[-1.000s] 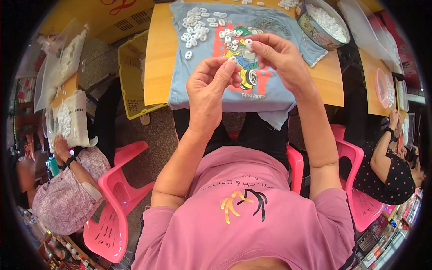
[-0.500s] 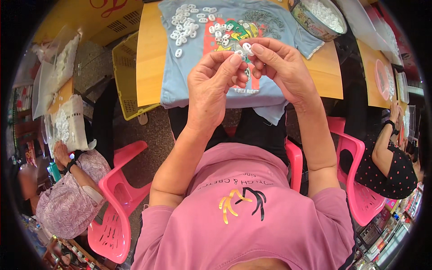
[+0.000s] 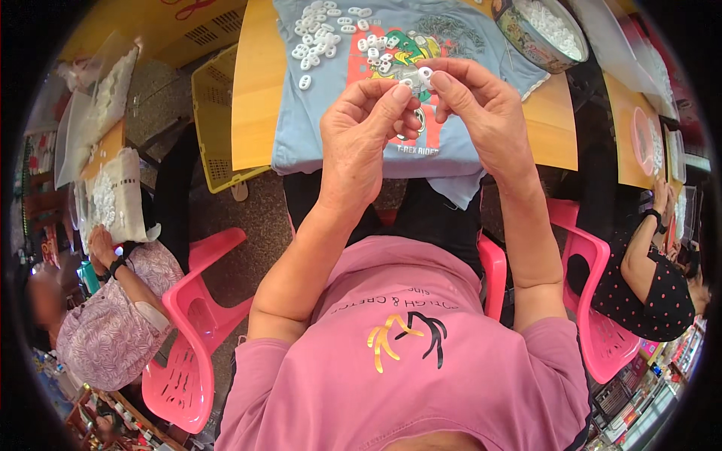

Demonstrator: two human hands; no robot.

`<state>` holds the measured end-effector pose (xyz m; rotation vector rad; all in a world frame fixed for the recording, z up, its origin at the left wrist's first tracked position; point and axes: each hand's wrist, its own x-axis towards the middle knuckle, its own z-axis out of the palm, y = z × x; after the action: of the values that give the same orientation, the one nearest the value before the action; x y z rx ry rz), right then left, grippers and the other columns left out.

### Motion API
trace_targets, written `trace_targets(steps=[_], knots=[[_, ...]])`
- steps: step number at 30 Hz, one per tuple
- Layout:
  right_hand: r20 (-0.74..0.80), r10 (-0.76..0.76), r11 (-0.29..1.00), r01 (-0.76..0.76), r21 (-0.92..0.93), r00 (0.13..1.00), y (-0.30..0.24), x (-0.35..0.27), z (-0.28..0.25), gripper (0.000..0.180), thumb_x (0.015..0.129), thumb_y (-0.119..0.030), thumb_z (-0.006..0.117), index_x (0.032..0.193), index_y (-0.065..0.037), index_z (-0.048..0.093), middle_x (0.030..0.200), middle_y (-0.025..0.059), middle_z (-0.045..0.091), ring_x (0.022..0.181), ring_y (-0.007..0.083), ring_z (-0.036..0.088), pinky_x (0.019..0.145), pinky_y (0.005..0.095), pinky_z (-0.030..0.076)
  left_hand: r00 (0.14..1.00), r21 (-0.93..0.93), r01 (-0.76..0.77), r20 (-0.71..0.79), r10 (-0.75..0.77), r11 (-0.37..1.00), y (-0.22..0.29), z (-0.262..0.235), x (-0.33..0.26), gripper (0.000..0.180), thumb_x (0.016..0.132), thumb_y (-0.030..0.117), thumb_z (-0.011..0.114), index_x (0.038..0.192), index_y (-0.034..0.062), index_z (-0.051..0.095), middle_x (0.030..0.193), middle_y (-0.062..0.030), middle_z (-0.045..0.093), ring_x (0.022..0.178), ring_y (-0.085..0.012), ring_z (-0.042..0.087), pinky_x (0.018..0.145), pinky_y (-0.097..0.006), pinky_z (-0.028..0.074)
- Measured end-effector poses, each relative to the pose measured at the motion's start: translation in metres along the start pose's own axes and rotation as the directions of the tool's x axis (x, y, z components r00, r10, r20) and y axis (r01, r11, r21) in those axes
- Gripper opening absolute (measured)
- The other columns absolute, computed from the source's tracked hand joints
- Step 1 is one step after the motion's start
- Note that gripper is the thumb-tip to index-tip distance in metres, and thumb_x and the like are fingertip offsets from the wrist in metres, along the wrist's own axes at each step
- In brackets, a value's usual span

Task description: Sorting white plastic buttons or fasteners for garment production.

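Observation:
Both of my hands are raised close together over a light blue T-shirt (image 3: pixel 304 135) spread on the table. The fingertips of my left hand (image 3: pixel 357 131) pinch a small white plastic piece (image 3: pixel 407 83), mostly covered by them. Between thumb and forefinger, my right hand (image 3: pixel 489 113) grips another small white piece (image 3: pixel 426 74) with a hole in it. The two pieces are almost touching; whether they are joined I cannot tell. Beyond my hands lie a loose pile of white oval two-holed pieces (image 3: pixel 316 45) and a smaller group (image 3: pixel 374 51) on the shirt's print.
A round patterned tin (image 3: pixel 538 46) full of white pieces stands at the far right of the wooden table (image 3: pixel 252 98). Dark thin wire-like bits (image 3: pixel 455 31) lie near it. A yellow crate (image 3: pixel 214 113) is at the left. People sit working on both sides, near pink chairs (image 3: pixel 197 316).
My hands have shifted slightly, still pinching the white pieces. The right forefinger and thumb have spread a little around its piece. The whole view has moved slightly.

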<state>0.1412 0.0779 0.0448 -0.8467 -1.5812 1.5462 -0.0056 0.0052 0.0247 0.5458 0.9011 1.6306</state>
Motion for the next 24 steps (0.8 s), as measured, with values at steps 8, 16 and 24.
trace_targets(steps=[8,16,24], knots=[[-0.062,-0.206,0.945,0.182,-0.27,0.977,-0.0003,-0.0011,0.0069,0.023,0.095,-0.013,0.062,0.112,0.001,0.066,0.095,0.0026,0.067,0.072,0.0063,0.056,0.065,0.0204,0.047,0.998,0.038,-0.056,-0.011,0.056,0.998,-0.0016,-0.0016,0.0009,0.021,0.092,0.014,0.067,0.1,-0.0037,0.06,0.085,-0.0101,0.066,0.069,-0.0133,0.063,0.06,-0.026,0.053],[-0.046,-0.232,0.913,0.201,-0.355,0.972,0.0003,0.0003,0.0071,0.021,0.095,-0.014,0.062,0.11,-0.001,0.067,0.102,0.003,0.066,0.081,0.0067,0.059,0.066,0.0207,0.049,0.998,0.04,-0.058,-0.017,0.059,0.997,-0.0011,-0.0019,0.001,0.021,0.092,0.014,0.067,0.101,-0.0041,0.059,0.084,-0.0097,0.065,0.07,-0.0135,0.063,0.06,-0.026,0.054],[-0.027,-0.217,0.924,0.196,-0.33,0.976,0.0008,-0.0002,0.0076,0.021,0.095,-0.012,0.062,0.112,-0.001,0.066,0.104,0.0025,0.065,0.086,0.0074,0.061,0.068,0.0212,0.05,0.997,0.063,-0.068,-0.02,0.07,0.996,-0.0031,-0.0052,0.0022,0.019,0.092,0.013,0.066,0.1,-0.0034,0.059,0.084,-0.0095,0.065,0.07,-0.0126,0.062,0.062,-0.025,0.053]])
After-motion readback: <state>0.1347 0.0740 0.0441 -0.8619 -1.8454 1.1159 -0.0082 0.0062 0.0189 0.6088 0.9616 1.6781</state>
